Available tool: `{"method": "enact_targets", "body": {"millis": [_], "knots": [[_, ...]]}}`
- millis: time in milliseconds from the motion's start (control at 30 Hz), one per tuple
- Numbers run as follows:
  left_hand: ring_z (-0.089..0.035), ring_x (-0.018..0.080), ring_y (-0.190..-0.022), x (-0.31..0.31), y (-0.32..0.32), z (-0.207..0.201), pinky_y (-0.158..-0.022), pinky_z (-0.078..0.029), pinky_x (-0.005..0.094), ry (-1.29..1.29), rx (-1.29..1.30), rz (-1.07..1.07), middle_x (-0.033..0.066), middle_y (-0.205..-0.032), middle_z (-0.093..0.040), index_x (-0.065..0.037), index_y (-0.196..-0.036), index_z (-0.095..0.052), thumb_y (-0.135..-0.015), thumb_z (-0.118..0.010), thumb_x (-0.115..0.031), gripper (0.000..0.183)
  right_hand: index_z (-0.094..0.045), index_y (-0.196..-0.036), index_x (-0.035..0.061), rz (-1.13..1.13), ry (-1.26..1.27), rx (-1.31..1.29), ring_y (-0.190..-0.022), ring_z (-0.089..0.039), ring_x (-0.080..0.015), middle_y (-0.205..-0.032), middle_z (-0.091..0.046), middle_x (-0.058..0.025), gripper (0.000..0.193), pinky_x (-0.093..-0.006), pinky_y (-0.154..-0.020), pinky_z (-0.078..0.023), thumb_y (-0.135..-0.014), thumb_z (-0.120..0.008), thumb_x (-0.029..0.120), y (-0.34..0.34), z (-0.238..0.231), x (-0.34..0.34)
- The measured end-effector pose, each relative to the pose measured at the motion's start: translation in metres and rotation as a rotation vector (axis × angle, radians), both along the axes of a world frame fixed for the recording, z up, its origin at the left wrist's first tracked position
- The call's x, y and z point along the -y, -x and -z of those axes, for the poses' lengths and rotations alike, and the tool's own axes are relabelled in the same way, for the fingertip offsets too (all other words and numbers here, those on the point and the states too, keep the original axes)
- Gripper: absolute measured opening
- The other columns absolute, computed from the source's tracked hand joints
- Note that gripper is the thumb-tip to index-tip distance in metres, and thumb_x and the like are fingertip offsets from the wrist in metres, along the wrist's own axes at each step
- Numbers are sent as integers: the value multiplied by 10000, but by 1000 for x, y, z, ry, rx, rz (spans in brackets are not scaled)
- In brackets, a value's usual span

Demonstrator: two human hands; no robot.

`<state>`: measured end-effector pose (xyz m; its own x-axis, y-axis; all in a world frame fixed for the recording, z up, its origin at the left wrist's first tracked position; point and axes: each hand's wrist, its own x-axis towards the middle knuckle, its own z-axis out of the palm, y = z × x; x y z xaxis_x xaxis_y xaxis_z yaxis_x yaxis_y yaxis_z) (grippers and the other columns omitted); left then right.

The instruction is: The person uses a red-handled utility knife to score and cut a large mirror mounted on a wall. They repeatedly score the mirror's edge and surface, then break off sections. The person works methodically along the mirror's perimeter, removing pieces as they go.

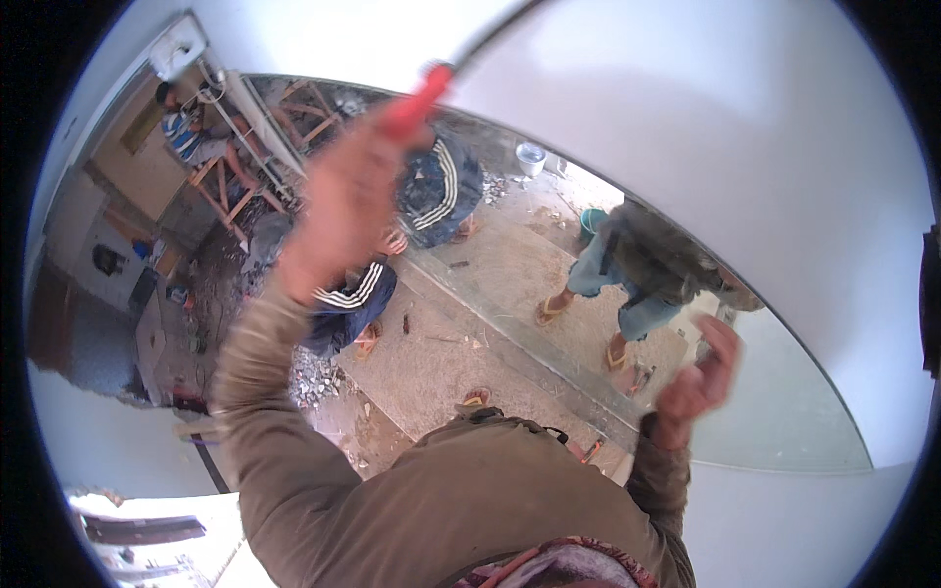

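My left hand (338, 211) is raised in front of me and shut on the red handle (417, 103) of a long tool. Its thin metal rod (495, 34) runs up and right across the white wall (706, 127). My right hand (701, 377) is lower on the right, fingers loosely curled and holding nothing, close to the edge of the white wall. Both arms wear brown sleeves. The far end of the tool is out of view.
Far below lies a dusty concrete floor (510, 265) with rubble. A person in a dark striped tracksuit (431, 191) and a person in jeans (637, 269) stand there. Wooden trestles (230, 181), a white bucket (530, 157) and a green bucket (591, 220) are nearby.
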<state>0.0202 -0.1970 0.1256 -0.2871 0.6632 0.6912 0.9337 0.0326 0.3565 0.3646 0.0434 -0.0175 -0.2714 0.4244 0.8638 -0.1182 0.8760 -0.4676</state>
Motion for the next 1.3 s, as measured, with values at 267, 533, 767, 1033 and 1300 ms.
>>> {"method": "enact_targets", "body": {"millis": [267, 533, 767, 1033, 1300], "knots": [[-516, 309, -988, -114, -175, 150, -908, -437, 408, -340, 747, 119, 188, -1145, -530, 52, -1573, -327, -1055, -526, -133, 585, -453, -1472, -48, -724, 555, 151, -1116, -615, -225, -1318, -599, -156, 647, -371, -960, -500, -1028, -633, 387, 95, -41, 58], [-473, 371, -1305, -100, -148, 159, -1094, -388, 455, -333, 163, 37, 223, -1516, -411, -10, -1457, -527, -929, -725, -261, 617, -583, -1346, 15, -395, 440, 111, -775, -569, -75, -981, -612, -29, 336, -251, -662, -490, -1091, -529, 227, 115, -68, 30], [-391, 394, -1472, -141, -31, 120, -1193, -329, 559, -324, -256, 186, 227, -1501, -499, -15, -1442, -540, -887, -734, -297, 653, -621, -1378, 113, 52, -515, 530, -739, -658, -260, -905, -681, -133, 341, -365, -670, -513, -1051, -550, 181, 195, -206, 26], [-485, 334, -1395, -187, -15, 121, -1230, -318, 560, -469, -495, 32, 170, -1403, -581, 12, -1325, -636, -883, -606, -303, 544, -658, -1365, 215, 147, -938, 1001, -751, -646, -349, -835, -670, -140, 375, -462, -660, -508, -1002, -595, 143, 339, -237, 53], [-538, 340, -1305, -165, -4, 141, -1207, -365, 539, -602, -320, 252, 155, -1279, -628, -28, -1273, -664, -888, -660, -212, 426, -646, -1366, 198, 119, -1017, 1086, -728, -650, -345, -799, -678, -130, 365, -473, -637, -501, -1009, -580, 167, 389, -223, 53]]}}
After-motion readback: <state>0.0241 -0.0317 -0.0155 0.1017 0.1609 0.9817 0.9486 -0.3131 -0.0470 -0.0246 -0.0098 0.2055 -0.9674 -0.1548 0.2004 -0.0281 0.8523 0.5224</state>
